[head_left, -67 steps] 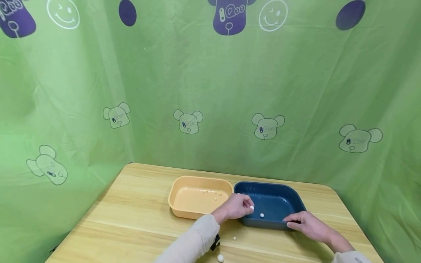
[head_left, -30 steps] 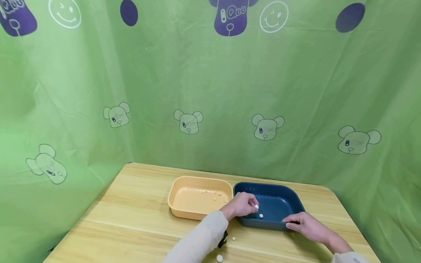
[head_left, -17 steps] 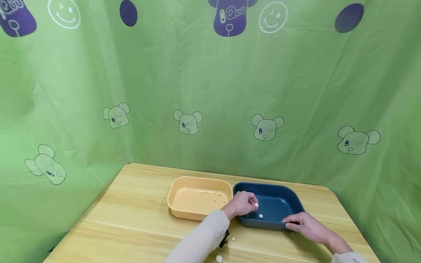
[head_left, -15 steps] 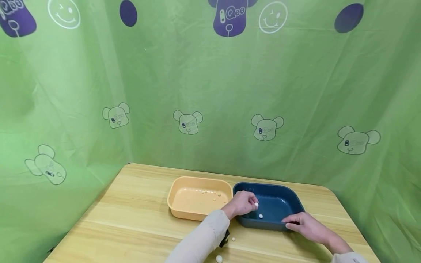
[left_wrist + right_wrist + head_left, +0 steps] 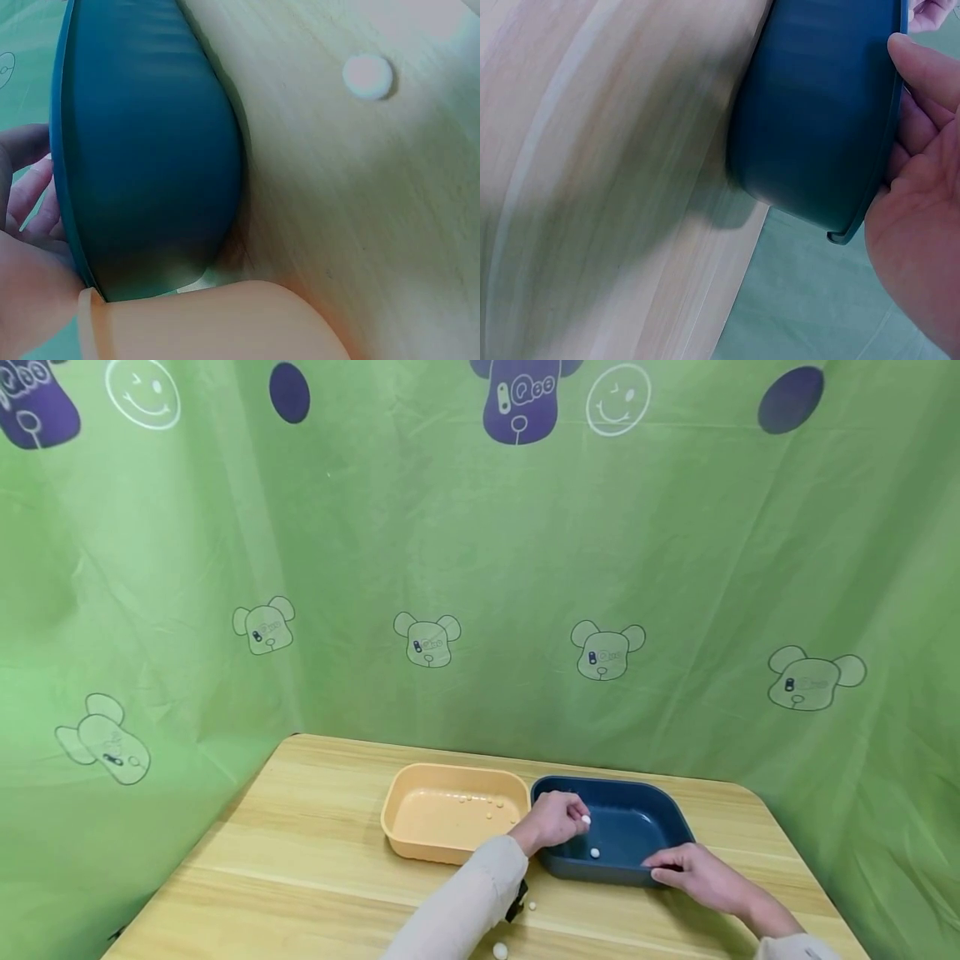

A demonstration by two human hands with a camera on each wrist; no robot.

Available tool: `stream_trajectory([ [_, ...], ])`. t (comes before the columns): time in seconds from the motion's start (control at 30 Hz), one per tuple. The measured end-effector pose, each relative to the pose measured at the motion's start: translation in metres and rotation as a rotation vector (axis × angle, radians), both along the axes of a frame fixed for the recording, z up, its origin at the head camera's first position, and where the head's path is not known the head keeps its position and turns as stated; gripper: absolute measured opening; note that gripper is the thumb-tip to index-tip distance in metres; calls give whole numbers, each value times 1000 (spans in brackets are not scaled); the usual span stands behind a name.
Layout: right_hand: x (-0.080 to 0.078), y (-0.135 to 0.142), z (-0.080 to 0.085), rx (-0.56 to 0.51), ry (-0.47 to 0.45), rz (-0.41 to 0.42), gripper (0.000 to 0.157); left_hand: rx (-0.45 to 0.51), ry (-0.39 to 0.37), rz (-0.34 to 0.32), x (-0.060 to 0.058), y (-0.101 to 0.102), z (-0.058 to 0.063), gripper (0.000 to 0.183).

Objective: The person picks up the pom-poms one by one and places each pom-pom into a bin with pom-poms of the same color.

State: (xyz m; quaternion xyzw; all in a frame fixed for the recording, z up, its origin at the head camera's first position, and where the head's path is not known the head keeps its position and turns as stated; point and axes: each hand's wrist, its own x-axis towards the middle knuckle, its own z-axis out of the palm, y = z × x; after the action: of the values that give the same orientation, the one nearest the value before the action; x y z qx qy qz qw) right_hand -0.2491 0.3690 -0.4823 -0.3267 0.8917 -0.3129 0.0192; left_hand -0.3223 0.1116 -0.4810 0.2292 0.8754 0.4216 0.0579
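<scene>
Over the left part of the dark blue basin (image 5: 622,872), my left hand (image 5: 557,817) pinches a small white ball (image 5: 586,819) between thumb and fingers. Another white ball (image 5: 595,853) lies on the basin floor just below it. My right hand (image 5: 701,875) grips the basin's near right rim, thumb outside and fingers inside; the right wrist view shows the thumb (image 5: 926,64) against the outer wall. In the left wrist view the basin wall hides most of my left fingers and the ball.
An orange basin (image 5: 423,850) with several small balls inside stands left of the blue one, sides meeting. On the wooden table (image 5: 300,860), a tiny white ball (image 5: 532,906) and a larger white ball (image 5: 500,951) lie toward the front. A green printed curtain (image 5: 480,552) encloses the back and sides.
My left hand has shifted right and slightly farther back over the blue basin, still pinching the ball. My right hand keeps its grip on the rim.
</scene>
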Motion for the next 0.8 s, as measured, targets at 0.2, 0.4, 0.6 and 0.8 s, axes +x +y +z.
stream_trajectory([
  [0.2,0,0,-1,2,1,-3,15,7,9,9,-1,2,1,8],
  [0.4,0,0,-1,8,-3,-5,16,14,0,14,-2,2,1,7],
  [0.6,2,-1,1,4,-3,-6,15,32,1,10,-1,0,1,10],
  [0.8,1,-1,2,4,-6,-7,14,35,8,3,0,-1,2,7],
])
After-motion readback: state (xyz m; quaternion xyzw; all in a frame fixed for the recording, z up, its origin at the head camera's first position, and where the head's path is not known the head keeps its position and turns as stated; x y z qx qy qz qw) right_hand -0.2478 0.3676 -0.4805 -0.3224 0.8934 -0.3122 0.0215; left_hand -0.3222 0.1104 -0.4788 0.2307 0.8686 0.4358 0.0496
